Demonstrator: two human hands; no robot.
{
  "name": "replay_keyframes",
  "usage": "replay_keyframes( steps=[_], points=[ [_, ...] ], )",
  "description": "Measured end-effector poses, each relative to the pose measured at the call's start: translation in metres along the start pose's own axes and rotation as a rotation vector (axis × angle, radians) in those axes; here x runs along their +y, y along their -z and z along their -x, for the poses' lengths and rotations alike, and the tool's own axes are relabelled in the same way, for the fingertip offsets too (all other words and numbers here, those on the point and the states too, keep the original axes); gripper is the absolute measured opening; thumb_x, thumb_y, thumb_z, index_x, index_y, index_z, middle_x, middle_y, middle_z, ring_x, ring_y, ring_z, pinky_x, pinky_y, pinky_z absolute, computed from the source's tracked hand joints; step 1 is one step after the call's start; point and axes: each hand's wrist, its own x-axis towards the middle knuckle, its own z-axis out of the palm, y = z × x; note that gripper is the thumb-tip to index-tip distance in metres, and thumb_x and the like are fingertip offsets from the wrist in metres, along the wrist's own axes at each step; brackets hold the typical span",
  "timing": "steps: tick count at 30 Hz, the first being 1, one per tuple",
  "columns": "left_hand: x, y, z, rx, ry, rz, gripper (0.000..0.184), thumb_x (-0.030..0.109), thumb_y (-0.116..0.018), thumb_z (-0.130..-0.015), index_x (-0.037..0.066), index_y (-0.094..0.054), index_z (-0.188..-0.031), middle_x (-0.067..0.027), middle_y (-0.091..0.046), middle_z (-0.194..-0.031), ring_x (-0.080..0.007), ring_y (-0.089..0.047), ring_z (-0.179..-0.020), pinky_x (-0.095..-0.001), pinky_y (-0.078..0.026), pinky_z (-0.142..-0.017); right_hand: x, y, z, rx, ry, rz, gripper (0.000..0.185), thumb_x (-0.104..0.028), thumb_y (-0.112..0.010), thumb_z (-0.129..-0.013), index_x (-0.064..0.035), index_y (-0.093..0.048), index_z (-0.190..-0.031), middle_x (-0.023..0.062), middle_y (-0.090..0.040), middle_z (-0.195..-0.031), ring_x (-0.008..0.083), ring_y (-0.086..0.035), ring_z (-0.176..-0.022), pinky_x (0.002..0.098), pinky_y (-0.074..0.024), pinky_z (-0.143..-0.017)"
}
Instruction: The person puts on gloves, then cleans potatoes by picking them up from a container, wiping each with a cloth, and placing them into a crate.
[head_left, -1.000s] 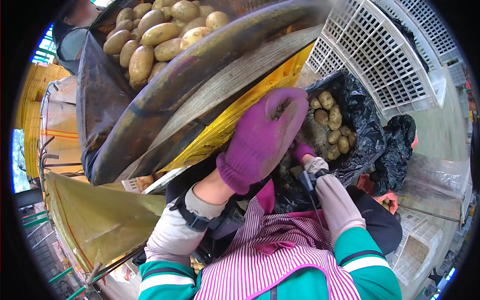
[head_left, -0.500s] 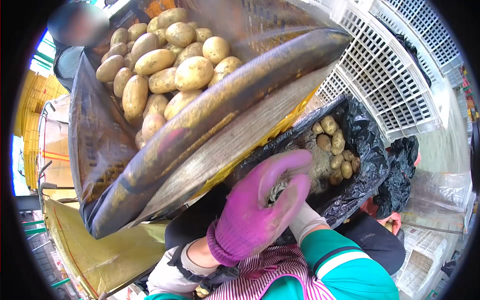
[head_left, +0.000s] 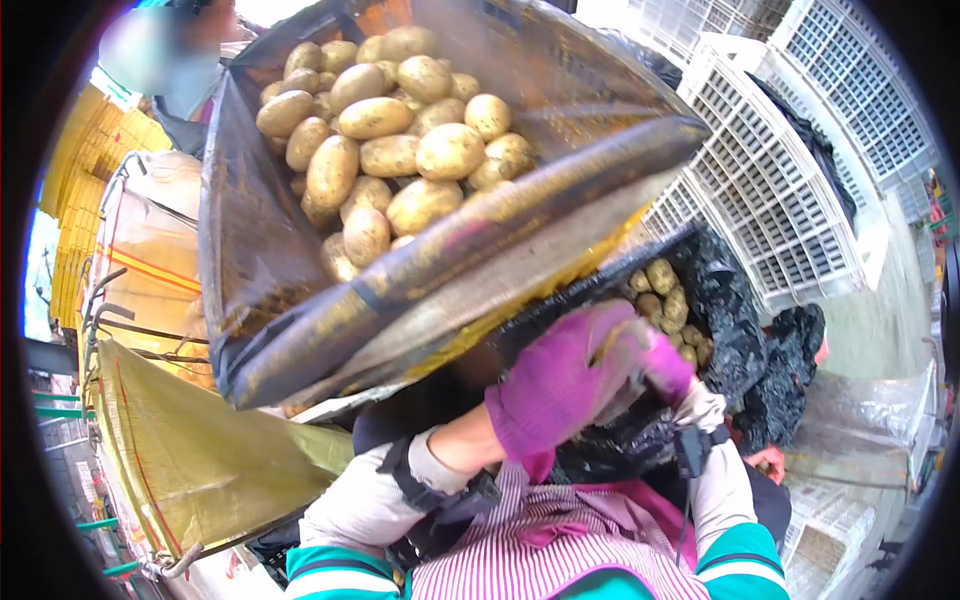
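My left hand (head_left: pixel 560 375), in a purple knitted glove with a soiled palm, is curled closed above a box lined with black plastic (head_left: pixel 735 295). Close against it is my right hand (head_left: pixel 665 362), also purple-gloved, its fingers bent inward. The hands meet, and what lies between them is blurred and mostly covered. Small potatoes (head_left: pixel 672 305) lie in the far part of the lined box, just beyond the hands. Larger potatoes (head_left: pixel 425 205) fill a crate with a dark liner (head_left: pixel 265 270), tilted toward me at upper left.
White plastic crates (head_left: pixel 775 170) stand at upper right. Crumpled black plastic (head_left: pixel 785 375) hangs beside the lined box. A yellow-green sheet (head_left: pixel 190 450) and metal hooks (head_left: pixel 100 315) are at left. Another person (head_left: pixel 185 60) is at upper left, behind the potato crate.
My right hand has come into view from beneath the left, its forearm now farther right. My left hand has shifted slightly right. The camera view has turned, moving the large potatoes rightward.
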Motion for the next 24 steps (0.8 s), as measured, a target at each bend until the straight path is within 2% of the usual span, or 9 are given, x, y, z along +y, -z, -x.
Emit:
replay_keyframes(
  steps=[5,9,11,15,17,18,21,23,24],
  points=[
    [-0.019,-0.022,-0.002,0.045,-0.042,-0.346,0.048,0.018,-0.059,-0.094,-0.003,-0.046,-0.134,-0.0157,-0.061,-0.115,-0.019,-0.062,-0.1,-0.0314,-0.049,-0.089,-0.09,-0.02,0.074,0.147,0.261,-0.089,0.058,-0.025,-0.058,-0.094,-0.0016,-0.038,-0.144,0.0091,-0.055,-0.13,0.0186,-0.053,-0.117,0.0331,-0.0397,-0.103],
    [-0.027,-0.049,-0.003,-0.042,0.01,-0.07,0.064,0.02,-0.063,-0.093,-0.003,-0.032,-0.144,-0.0146,-0.056,-0.125,-0.0192,-0.056,-0.113,-0.0298,-0.047,-0.095,-0.099,-0.031,0.085,0.284,0.356,-0.003,0.057,-0.029,-0.052,-0.099,0.0007,-0.036,-0.144,0.0115,-0.052,-0.134,0.017,-0.05,-0.121,0.0321,-0.0368,-0.105],
    [-0.028,-0.063,-0.002,0.114,-0.07,0.166,0.068,0.018,-0.064,-0.092,-0.002,-0.027,-0.145,-0.0143,-0.053,-0.129,-0.0191,-0.053,-0.116,-0.0301,-0.046,-0.096,-0.091,-0.036,0.085,0.336,0.455,0.213,0.057,-0.033,-0.052,-0.1,0.0029,-0.038,-0.142,0.0139,-0.049,-0.138,0.0205,-0.049,-0.123,0.0313,-0.0358,-0.106],
    [-0.033,-0.056,-0.014,0.152,-0.079,0.296,0.062,0.026,-0.058,-0.096,-0.001,-0.029,-0.144,-0.0151,-0.054,-0.128,-0.0216,-0.055,-0.115,-0.0341,-0.048,-0.097,-0.087,-0.043,0.092,0.297,0.494,0.179,0.051,-0.026,-0.057,-0.097,0.0048,-0.045,-0.136,0.0159,-0.053,-0.133,0.0214,-0.052,-0.121,0.0325,-0.0417,-0.102],
    [-0.03,-0.043,-0.02,0.014,0.211,1.009,0.055,0.037,-0.046,-0.099,0.0,-0.036,-0.139,-0.0151,-0.055,-0.127,-0.0241,-0.058,-0.115,-0.0382,-0.052,-0.094,-0.095,-0.042,0.095,0.32,0.58,0.028,0.05,-0.03,-0.054,-0.099,0.0025,-0.045,-0.136,0.0173,-0.058,-0.126,0.0219,-0.06,-0.11,0.033,-0.0472,-0.095],
    [-0.026,-0.034,-0.017,-0.105,0.338,1.1,0.055,0.044,-0.036,-0.1,0.001,-0.042,-0.134,-0.0152,-0.056,-0.126,-0.0252,-0.06,-0.113,-0.0388,-0.054,-0.091,-0.106,-0.04,0.104,0.495,0.475,-0.084,0.048,-0.031,-0.052,-0.1,0.0017,-0.046,-0.135,0.016,-0.062,-0.12,0.0208,-0.063,-0.103,0.0326,-0.0501,-0.088],
    [-0.032,-0.028,-0.019,-0.245,0.283,1.418,0.051,0.04,-0.042,-0.1,0.001,-0.045,-0.132,-0.0156,-0.056,-0.127,-0.0258,-0.059,-0.114,-0.0383,-0.054,-0.092,-0.129,-0.05,0.111,0.706,0.497,-0.228,0.054,-0.039,-0.047,-0.101,0.0015,-0.045,-0.136,0.0157,-0.066,-0.11,0.0179,-0.066,-0.085,0.0297,-0.053,-0.073],
    [-0.031,-0.039,-0.013,-0.129,0.219,1.184,0.051,0.033,-0.051,-0.098,0.0,-0.041,-0.135,-0.0166,-0.05,-0.135,-0.0271,-0.056,-0.119,-0.0378,-0.051,-0.098,-0.137,-0.064,0.108,0.57,0.582,-0.026,0.06,-0.049,-0.044,-0.099,-0.0016,-0.047,-0.136,0.0191,-0.062,-0.121,0.0253,-0.063,-0.106,0.0362,-0.0477,-0.097],
    [-0.036,-0.047,-0.013,-0.071,-0.034,0.992,0.049,0.038,-0.044,-0.1,0.003,-0.042,-0.135,-0.0136,-0.052,-0.133,-0.025,-0.057,-0.117,-0.0367,-0.05,-0.096,-0.127,-0.072,0.099,0.535,0.58,0.315,0.057,-0.046,-0.048,-0.097,-0.0032,-0.049,-0.135,0.0184,-0.057,-0.128,0.0286,-0.056,-0.115,0.0394,-0.0421,-0.102]
  ],
)
